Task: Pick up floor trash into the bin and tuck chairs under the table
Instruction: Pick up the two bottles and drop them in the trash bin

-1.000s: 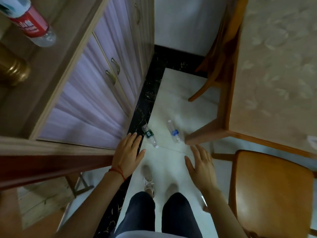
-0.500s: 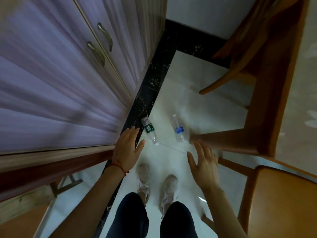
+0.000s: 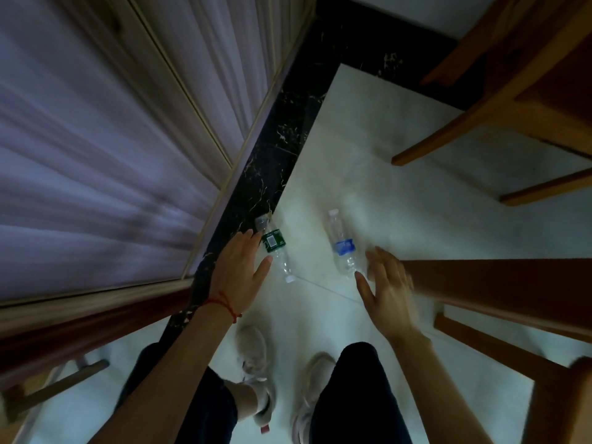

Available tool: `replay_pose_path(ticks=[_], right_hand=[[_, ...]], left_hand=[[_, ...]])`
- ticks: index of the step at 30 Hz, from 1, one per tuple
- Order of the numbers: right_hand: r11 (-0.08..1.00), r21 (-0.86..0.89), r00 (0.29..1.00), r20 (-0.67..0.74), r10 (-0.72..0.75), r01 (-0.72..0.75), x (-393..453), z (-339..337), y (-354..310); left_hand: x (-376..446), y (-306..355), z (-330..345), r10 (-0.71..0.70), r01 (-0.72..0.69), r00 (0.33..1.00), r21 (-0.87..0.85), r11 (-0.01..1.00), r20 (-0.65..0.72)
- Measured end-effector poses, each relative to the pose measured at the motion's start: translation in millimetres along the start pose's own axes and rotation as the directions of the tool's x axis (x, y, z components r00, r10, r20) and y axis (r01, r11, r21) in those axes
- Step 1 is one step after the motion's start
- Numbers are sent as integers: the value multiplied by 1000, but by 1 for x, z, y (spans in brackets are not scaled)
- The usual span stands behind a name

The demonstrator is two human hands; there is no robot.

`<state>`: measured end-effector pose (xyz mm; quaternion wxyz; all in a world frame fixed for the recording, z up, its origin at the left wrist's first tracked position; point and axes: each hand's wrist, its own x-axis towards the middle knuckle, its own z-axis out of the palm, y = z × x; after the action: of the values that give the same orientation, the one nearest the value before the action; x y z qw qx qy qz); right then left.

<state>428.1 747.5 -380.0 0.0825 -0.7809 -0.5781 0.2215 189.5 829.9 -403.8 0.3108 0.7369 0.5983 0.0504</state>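
Two empty clear plastic bottles lie on the pale floor tiles. The green-labelled bottle (image 3: pixel 275 249) lies at the edge of the black floor border, and my left hand (image 3: pixel 241 273) hovers open just to its left, fingers spread, holding nothing. The blue-labelled bottle (image 3: pixel 342 245) lies to the right, and my right hand (image 3: pixel 388 290) is open beside its lower end, slightly blurred. A wooden chair (image 3: pixel 499 100) stands at the upper right, and another chair's seat edge (image 3: pixel 557 408) shows at the lower right. No bin is in view.
A purple-fronted cabinet (image 3: pixel 96 149) fills the left side, close to my left arm. A dark wooden table leg or rail (image 3: pixel 499 286) runs along the right, just past my right hand. My legs and pale shoes (image 3: pixel 256 360) stand below the bottles.
The view has dropped closer to the floor and the cabinet top has left the frame. Both hands have moved down towards the two bottles, still open.
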Motion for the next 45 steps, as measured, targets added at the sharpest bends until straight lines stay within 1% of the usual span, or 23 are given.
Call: replay_pose_path(ticks=[3, 6, 9, 12, 14, 18, 22, 24, 27, 32, 38, 41, 43, 45], right_hand=[[997, -42, 998, 1, -64, 64, 23, 33, 20], [996, -67, 998, 27, -56, 58, 48, 64, 40], [994, -87, 997, 13, -72, 73, 73, 90, 58], [993, -87, 997, 7, -83, 83, 95, 114, 75], [991, -99, 996, 9, -85, 86, 108, 129, 85], [992, -101, 997, 33, -72, 75, 124, 156, 103], [993, -92, 997, 42, -65, 69, 128, 176, 119], [994, -80, 996, 46, -72, 76, 128, 183, 126], [995, -44, 996, 40, -84, 86, 126, 195, 136], [996, 30, 996, 13, -87, 86, 124, 208, 145], [995, 76, 997, 31, -64, 61, 131, 223, 156], [990, 138, 999, 41, 4, -10, 139, 233, 161], [974, 205, 994, 64, 90, -102, 147, 241, 162], [931, 294, 975, 102, 196, -218, 156, 248, 161]], left_hand=[[20, -23, 33, 41, -40, 999, 54, 998, -19], [39, -44, 69, 27, -25, 999, 63, 998, -31], [59, -61, 103, -34, 33, 998, -30, 999, -45], [79, -75, 133, -141, 128, 988, -190, 973, -55], [93, -87, 154, -213, 188, 976, -292, 938, -56], [113, -110, 192, -328, 286, 944, -415, 864, -32], [126, -122, 224, -538, 466, 843, -524, 713, 16], [131, -127, 238, -587, 505, 808, -570, 648, 48], [133, -131, 255, -595, 508, 800, -609, 608, 74], [138, -130, 271, -593, 477, 802, -669, 570, 67], [145, -131, 277, -556, 488, 818, -690, 534, 148], [147, -128, 277, -534, 497, 819, -723, 479, 209], [149, -124, 275, -521, 500, 817, -750, 432, 245], [149, -120, 272, -492, 500, 825, -763, 409, 278]])
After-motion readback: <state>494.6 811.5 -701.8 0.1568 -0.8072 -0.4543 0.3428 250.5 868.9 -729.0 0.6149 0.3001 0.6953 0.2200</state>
